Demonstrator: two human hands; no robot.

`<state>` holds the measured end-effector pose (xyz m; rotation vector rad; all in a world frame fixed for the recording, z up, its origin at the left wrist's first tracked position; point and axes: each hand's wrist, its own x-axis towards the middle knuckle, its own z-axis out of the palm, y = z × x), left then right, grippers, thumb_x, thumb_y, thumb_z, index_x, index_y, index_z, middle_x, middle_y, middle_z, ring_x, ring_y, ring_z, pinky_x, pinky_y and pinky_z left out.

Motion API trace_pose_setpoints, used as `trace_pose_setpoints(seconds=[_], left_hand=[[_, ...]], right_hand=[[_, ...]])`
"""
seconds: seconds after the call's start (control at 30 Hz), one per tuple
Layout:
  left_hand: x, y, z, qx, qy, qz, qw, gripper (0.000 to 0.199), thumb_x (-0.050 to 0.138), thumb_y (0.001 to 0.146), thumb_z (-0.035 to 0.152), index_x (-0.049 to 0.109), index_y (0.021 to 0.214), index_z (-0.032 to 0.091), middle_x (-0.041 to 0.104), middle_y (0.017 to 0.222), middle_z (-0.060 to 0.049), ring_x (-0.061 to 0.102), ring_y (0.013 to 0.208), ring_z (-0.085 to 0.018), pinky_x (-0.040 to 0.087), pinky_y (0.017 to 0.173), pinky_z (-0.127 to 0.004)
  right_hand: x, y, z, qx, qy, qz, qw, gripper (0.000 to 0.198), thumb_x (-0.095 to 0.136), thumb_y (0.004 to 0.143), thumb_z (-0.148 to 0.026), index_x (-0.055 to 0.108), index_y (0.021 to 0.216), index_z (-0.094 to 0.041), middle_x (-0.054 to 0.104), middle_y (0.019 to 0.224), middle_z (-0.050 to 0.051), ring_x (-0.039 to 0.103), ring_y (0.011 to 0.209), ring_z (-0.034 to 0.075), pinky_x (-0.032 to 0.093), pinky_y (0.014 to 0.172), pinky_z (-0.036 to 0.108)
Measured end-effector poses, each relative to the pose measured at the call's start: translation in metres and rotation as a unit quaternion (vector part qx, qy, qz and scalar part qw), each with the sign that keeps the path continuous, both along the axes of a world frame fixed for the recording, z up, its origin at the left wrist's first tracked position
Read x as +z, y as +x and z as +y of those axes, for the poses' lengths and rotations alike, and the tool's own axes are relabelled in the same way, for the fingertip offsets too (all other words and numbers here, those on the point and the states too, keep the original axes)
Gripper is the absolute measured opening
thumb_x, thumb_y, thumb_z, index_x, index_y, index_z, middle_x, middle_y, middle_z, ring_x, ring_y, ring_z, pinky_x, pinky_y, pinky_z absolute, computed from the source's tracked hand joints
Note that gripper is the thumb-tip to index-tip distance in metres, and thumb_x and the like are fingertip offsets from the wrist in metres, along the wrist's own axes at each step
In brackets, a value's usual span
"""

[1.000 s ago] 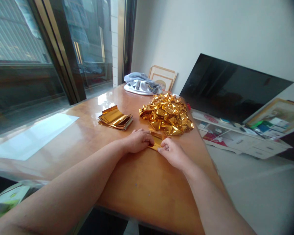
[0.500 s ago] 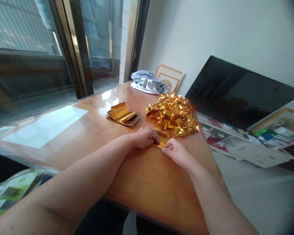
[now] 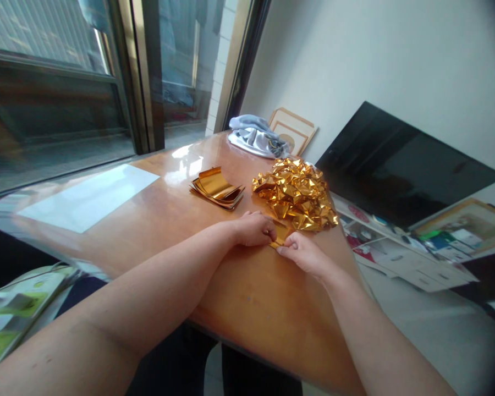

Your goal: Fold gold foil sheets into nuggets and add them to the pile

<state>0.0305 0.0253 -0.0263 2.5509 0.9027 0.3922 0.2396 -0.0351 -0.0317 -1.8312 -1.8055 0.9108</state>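
Between my two hands, low over the wooden table, is a small sheet of gold foil paper, its near edge partly folded. My left hand pinches its left side, fingers closed. With thumb and fingers together, my right hand grips its near right edge. The fingertips hide part of the sheet. Beyond my left hand lies a loose stack of gold foil sheets, curling upward at the edges. A heap of folded gold foil pieces sits just past my right hand.
White paper lies at the table's left side. Bundled pale cloth rests at the far end, near leaning picture frames. A large television and a white cabinet stand to the right. Glass doors are at the left.
The view has shifted slightly, so the things on the table appear further right. Both hands keep hold of the foil sheet, and its near edge looks more folded over and narrower.
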Motion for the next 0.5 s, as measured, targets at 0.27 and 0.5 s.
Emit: trace_pose_setpoints(seconds=[0.27, 0.5], left_hand=[[-0.002, 0.001, 0.001, -0.003, 0.006, 0.003, 1.000, 0.024, 0.056, 0.082, 0.028, 0.075, 0.095, 0.034, 0.072, 0.109, 0.003, 0.056, 0.107, -0.024, 0.037, 0.088, -0.035], [-0.001, 0.001, 0.000, 0.010, -0.002, 0.010, 1.000, 0.022, 0.057, 0.082, 0.032, 0.076, 0.091, 0.038, 0.073, 0.104, 0.002, 0.054, 0.109, -0.027, 0.033, 0.094, -0.043]], right_hand=[[0.002, 0.011, 0.004, 0.041, -0.025, -0.008, 0.999, 0.034, 0.070, 0.078, -0.046, 0.056, 0.089, -0.018, 0.054, 0.073, -0.003, 0.046, 0.062, 0.012, 0.032, 0.054, 0.023], [0.012, -0.004, 0.005, 0.033, -0.037, -0.059, 0.997, 0.035, 0.072, 0.075, -0.048, 0.055, 0.080, -0.018, 0.048, 0.062, -0.005, 0.039, 0.055, 0.010, 0.026, 0.049, 0.023]])
